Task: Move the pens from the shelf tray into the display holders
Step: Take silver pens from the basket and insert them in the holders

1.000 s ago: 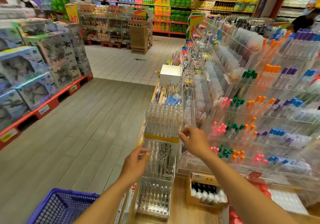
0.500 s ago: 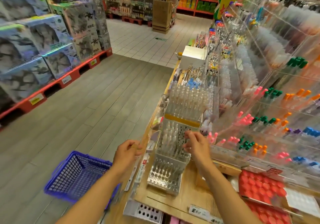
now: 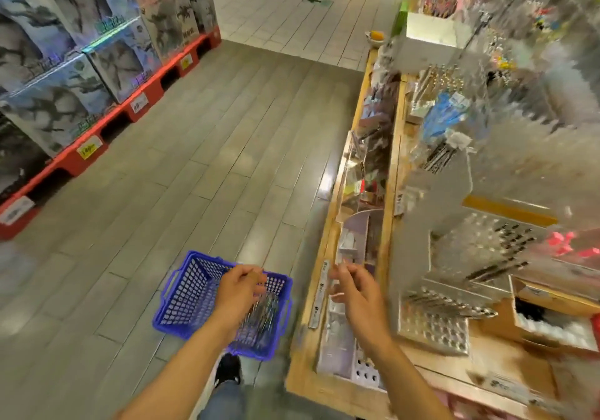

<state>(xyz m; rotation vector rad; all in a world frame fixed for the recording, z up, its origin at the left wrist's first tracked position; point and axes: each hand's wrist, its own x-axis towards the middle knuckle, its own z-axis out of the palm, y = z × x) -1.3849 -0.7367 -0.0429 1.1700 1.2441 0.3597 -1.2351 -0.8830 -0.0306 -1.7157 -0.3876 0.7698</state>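
Head view is strongly blurred, so some details are not sure. Both hands are low, away from the shelf. The left hand (image 3: pixel 238 293) hangs over the blue basket (image 3: pixel 181 296) that stands on the floor (image 3: pixel 211 159), with fingers curled downward; whether it pinches something I cannot tell, because of the blur. Inside the basket, under this hand, lies a bundle of pens (image 3: pixel 259 319), with their long axis pointing roughly from the person toward the far rim. The right hand (image 3: pixel 355 293) hovers at the front edge of the wooden shelf (image 3: pixel 328 247), fingers half bent and loose, and it seems to hold nothing. The clear display holders (image 3: pixel 435 325) with rows of round holes stand on the shelf to the right of the right hand, near it but not touching; some dark pens (image 3: pixel 454 309) lie across the lowest tier, pointing left to right. So the supply of pens is down and left, directly under the left hand, and the holders are up and right, closer to the right hand. I judge that the coming move is a pickup by the left hand, which is nearer. The pens must then turn from lying to standing before they enter the holes. A tray of pens on the shelf I cannot find clearly.
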